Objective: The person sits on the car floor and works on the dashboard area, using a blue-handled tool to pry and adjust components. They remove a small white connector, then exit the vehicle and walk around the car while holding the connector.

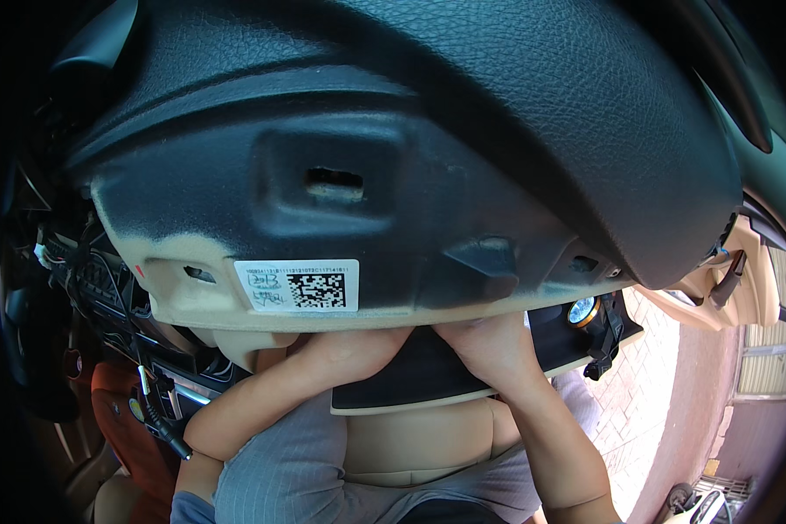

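Observation:
A large dark dashboard (533, 131) fills the upper view, its lower strip beige-edged, with recessed slots and a white label (296, 286). My left hand (362, 349) reaches beneath its lower edge at the centre, fingers hidden. My right hand (480, 341) reaches under the same edge a little to the right, fingers also hidden. Both hands are over a dark flat panel (402, 389) with a beige rim, below the dashboard. A small round lamp (583, 312) on a black clamp sits at that panel's right end.
Loose cables (144, 384) and connectors hang at the left beside a centre console and red seat (118, 410). My legs and a beige seat (410, 445) are below. An open beige door (720, 271) is at the right, with paved ground (642, 375) outside.

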Demonstrator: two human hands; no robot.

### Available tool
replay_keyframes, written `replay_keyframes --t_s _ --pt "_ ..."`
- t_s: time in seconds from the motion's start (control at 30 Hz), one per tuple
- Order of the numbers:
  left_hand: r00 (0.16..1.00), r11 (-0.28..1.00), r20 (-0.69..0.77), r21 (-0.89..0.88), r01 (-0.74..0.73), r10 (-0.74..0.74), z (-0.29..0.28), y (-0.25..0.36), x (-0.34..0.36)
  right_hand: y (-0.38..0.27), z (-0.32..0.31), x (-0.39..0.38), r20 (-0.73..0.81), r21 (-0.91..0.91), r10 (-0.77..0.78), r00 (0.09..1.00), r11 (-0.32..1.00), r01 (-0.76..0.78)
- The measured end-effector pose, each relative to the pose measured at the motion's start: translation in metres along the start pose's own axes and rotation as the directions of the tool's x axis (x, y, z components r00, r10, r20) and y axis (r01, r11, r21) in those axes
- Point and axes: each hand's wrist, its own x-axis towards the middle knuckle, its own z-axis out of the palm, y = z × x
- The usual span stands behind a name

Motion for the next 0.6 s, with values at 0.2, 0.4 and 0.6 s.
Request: replay_keyframes --t_s 0.2,0.4,0.6 --pt "0.999 1.0 -0.034 -0.004 -0.011 0.011 0.0007 -0.0015 -0.0017 -0.0028 0.0014 -0.0004 -0.005 0.032 0.021 1.0 0.999 -0.021" --pt "0.999 1.0 -0.041 0.015 -0.025 0.025 0.0008 -0.0032 -0.0027 -0.0055 0.0003 -0.0017 -0.014 0.022 0.05 0.999 0.999 -0.049" --pt "0.996 0.998 -0.068 0.008 -0.061 0.062 0.0007 -0.0049 -0.002 -0.0058 0.0022 -0.0009 -0.018 -0.005 0.022 1.0 1.0 -0.023"
